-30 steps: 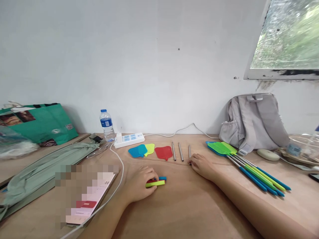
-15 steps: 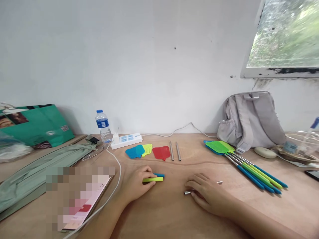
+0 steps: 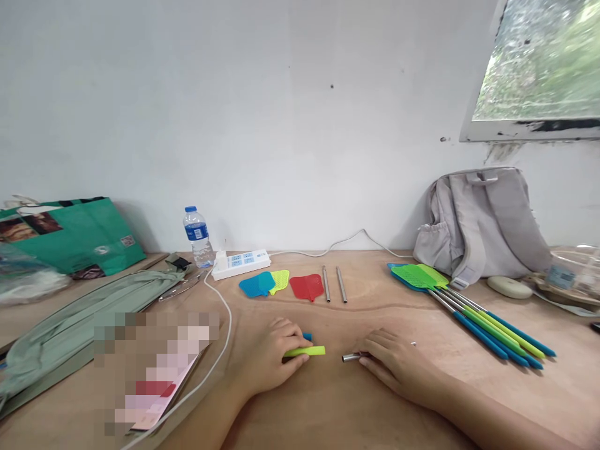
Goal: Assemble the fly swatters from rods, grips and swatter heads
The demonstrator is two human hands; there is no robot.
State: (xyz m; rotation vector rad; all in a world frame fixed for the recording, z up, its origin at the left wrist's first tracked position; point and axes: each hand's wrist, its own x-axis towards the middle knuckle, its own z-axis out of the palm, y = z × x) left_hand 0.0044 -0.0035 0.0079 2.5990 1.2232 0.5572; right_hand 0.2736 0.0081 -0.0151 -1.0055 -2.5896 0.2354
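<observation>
Gripping a lime tube (image 3: pixel 317 351), with a blue tube (image 3: pixel 307 336) just behind it, the left hand (image 3: pixel 281 353) faces a metal rod (image 3: pixel 350 357) pinched in the right hand (image 3: pixel 391 362), their ends apart; this looks like lining-up, and the next move probably calls for bringing those ends squarely together. Beyond lie a red swatter head (image 3: pixel 306 286) and two loose rods (image 3: pixel 326 285). Farther back, the bottle's (image 3: pixel 197 232) blue label and the green bag's (image 3: pixel 89 237) square code are illegible.

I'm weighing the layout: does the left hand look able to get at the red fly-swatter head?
Probably yes: only bare tabletop lies between the left hand and the red fly-swatter head, though that hand holds a yellow-green handle.
</observation>
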